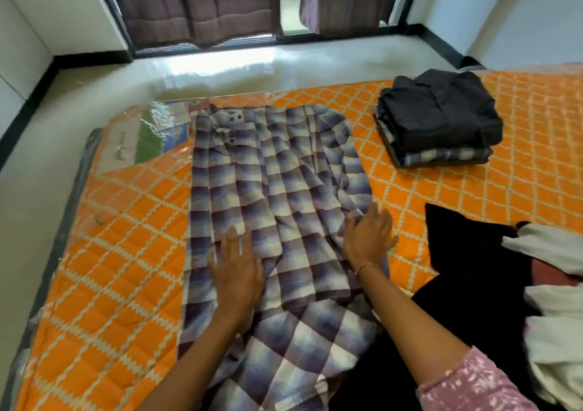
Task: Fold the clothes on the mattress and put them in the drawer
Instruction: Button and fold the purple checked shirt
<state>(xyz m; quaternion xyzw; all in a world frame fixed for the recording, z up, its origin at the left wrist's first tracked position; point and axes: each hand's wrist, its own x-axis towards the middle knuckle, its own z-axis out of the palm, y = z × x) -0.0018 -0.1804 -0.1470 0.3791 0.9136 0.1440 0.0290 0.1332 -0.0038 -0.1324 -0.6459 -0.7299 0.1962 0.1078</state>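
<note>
A purple and white checked shirt (277, 189) lies spread lengthwise on the orange patterned mattress (126, 252), its collar and buttons at the far end. My left hand (235, 268) presses flat on the cloth left of the middle, fingers straight. My right hand (367, 237) lies on the shirt's right edge, where a sleeve is folded inward; its fingers touch bunched fabric there. A stack of folded clothes (438, 120), dark on top with a checked piece lower down, sits at the far right of the mattress.
Unfolded black cloth (467, 252) and white garments (555, 316) lie in a heap at the right. The mattress is wrapped in clear plastic with a printed label (151, 136) at its far left corner. Glossy floor, a dark-framed window and brown curtains (195, 6) lie beyond.
</note>
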